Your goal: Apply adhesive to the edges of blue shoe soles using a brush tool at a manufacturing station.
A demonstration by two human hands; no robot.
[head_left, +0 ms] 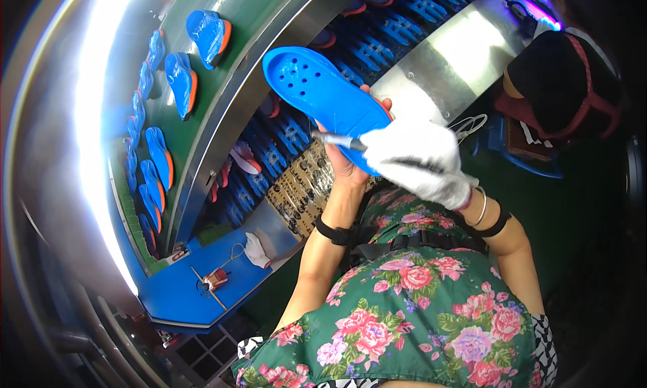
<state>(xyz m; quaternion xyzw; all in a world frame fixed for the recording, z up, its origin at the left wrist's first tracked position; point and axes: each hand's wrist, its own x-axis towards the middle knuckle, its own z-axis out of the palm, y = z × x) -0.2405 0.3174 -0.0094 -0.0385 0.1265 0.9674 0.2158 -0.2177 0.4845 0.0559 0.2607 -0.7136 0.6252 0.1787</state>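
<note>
A blue insole (330, 95) with several round holes at one end and an orange edge is held up in front of me. My bare left hand (344, 162) grips it from below, with fingertips showing past its far side. On my right hand (421, 159) is a white glove with dark marks. That hand is closed around a slim pen-like tool (344, 141) with a grey tip and a dark part, lying across the insole's near end. Whether the tip touches the insole, I cannot tell.
Left of me, a green conveyor belt (226, 7) with a metal rim carries several blue-and-orange insoles (180, 85). Racked blue pieces (377, 51) fill the space beyond. A blue table (182, 294) holds a small red device (216, 279) and a white cloth (256, 250). Another person (552, 78) sits at right.
</note>
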